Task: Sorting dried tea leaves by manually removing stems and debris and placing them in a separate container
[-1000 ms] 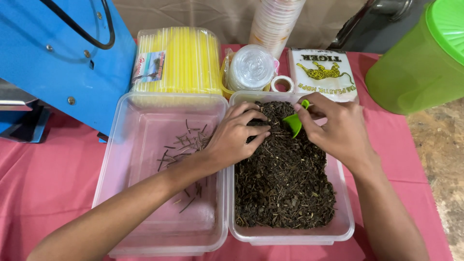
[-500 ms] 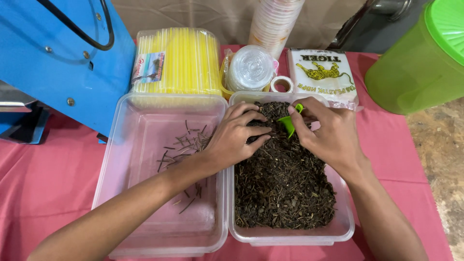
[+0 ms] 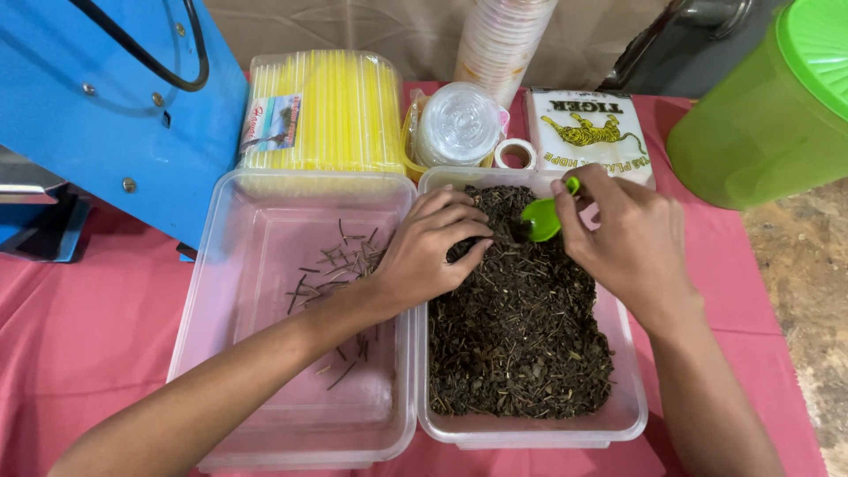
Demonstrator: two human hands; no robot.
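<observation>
Two clear plastic tubs stand side by side on a pink cloth. The right tub (image 3: 629, 415) is filled with dark dried leaves (image 3: 521, 336). The left tub (image 3: 221, 371) holds only a few thin dark stems (image 3: 331, 261). My left hand (image 3: 430, 252) reaches over the shared rims, fingers curled into the leaves at the far end of the right tub. My right hand (image 3: 623, 238) holds a small green plastic scoop (image 3: 542, 217) just above the leaves, close to the left hand's fingertips.
A blue machine (image 3: 106, 115) stands at the far left. Behind the tubs lie a pack of yellow straws (image 3: 322, 110), a stack of clear lids (image 3: 458, 124), a tape roll (image 3: 515, 155), stacked cups (image 3: 503, 40) and a white printed bag (image 3: 592, 128). A green lidded bucket (image 3: 768, 115) sits far right.
The right hand has drawn the green scoop slightly left and lower towards the left hand's fingers. The left hand stays in the leaves, its fingers shifting a little.
</observation>
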